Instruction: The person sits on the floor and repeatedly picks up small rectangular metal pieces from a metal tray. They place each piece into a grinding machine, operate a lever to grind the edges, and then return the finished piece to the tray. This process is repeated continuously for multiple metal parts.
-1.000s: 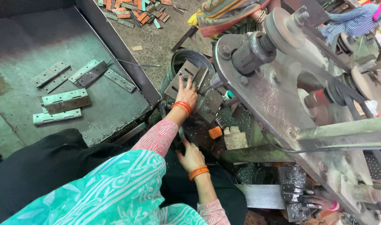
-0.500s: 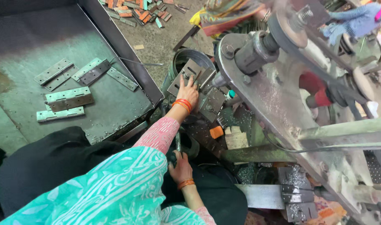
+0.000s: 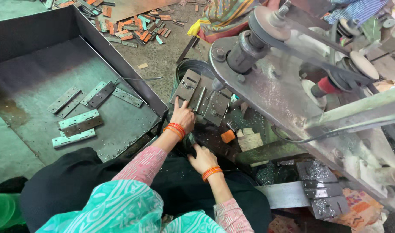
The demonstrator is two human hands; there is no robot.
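Note:
My left hand (image 3: 182, 117) reaches forward onto a grey metal hinge plate (image 3: 188, 86) lying in the jig of the machine, its fingers pressing and holding the plate's near edge. More hinge leaves (image 3: 214, 108) sit beside it in the same jig. My right hand (image 3: 202, 158) is closer to my body, with its fingers curled around a dark lever-like part (image 3: 189, 141) just below my left wrist. Orange bangles are on both wrists. What the lever joins to is hidden.
A dark sheet-metal tray (image 3: 119, 69) on the left holds several finished hinges (image 3: 80, 123). A belt-driven machine with a pulley (image 3: 270, 21) and a steel frame (image 3: 266, 86) fills the right. An orange block (image 3: 227, 136) lies near the jig. Scrap pieces (image 3: 141, 26) litter the floor beyond.
My right hand dropped toward my body half a second ago and has come back up to the lever. My left hand has stayed on the hinge plate.

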